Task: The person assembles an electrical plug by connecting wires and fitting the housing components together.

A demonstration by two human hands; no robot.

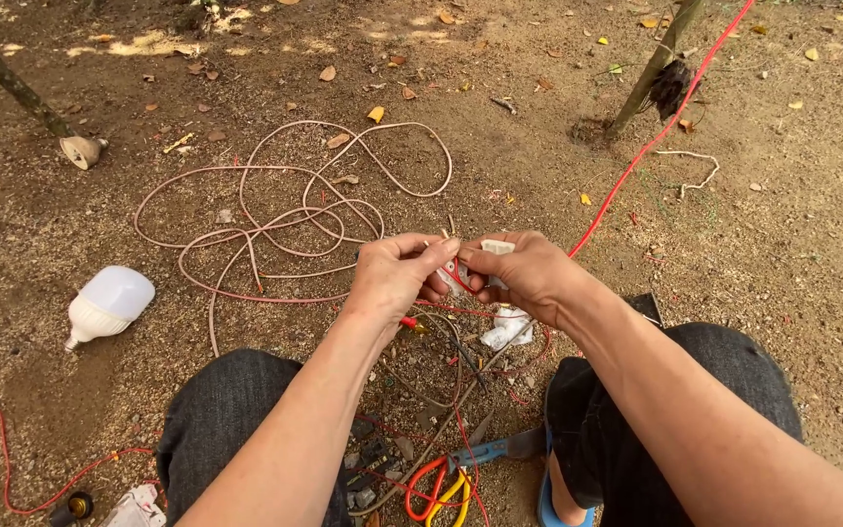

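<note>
My left hand (397, 275) and my right hand (522, 273) meet above the dirt ground, both pinching a small white plastic electrical fitting (493, 249) with a thin red wire (636, 161) running into it. The red wire stretches away up to the right past a thin tree stem (651, 73). My fingers hide most of the fitting. A second white piece (507, 328) lies on the ground just under my right hand.
A tangled pale pink cable (285, 210) lies on the dirt ahead. A large white bulb (107, 304) rests at the left. Another red wire (12, 459) curls at lower left. Pliers with blue handles (495, 451), red and yellow loops (438, 493) and small scraps sit between my knees.
</note>
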